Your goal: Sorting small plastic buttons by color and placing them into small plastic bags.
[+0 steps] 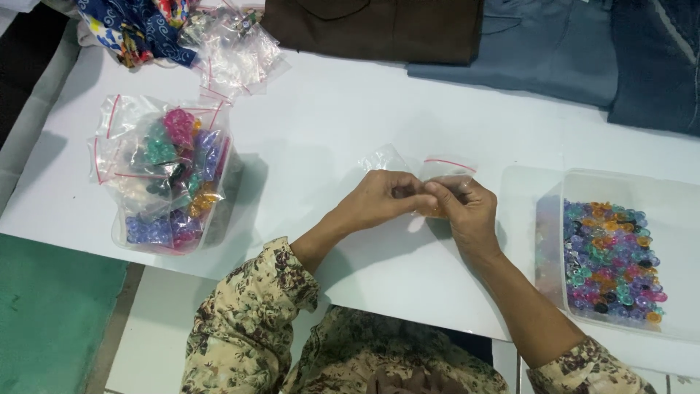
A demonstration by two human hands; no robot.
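Both hands are meeting over the middle of the white table, pinching a small clear zip bag between them. The left hand is closing its fingertips on the bag's left side, and the right hand is gripping its right side, thumb and forefinger pressed together just below the red seal strip. Something orange is showing faintly inside the bag near the right fingers, though it is too small to tell what. To the right, a clear tub is holding loose beads in many colours, near the right wrist. To the left, another tub is standing packed with filled bags of sorted beads, and a heap of empty bags is lying beyond it near folded cloth. Judging from the grip, the handling is going best with the bag kept upright, mouth uppermost, so nothing is spilling; the fingers should be working along the strip from one end to the other, pressing evenly, with the bag held low over the table so any dropped bead is staying within reach.
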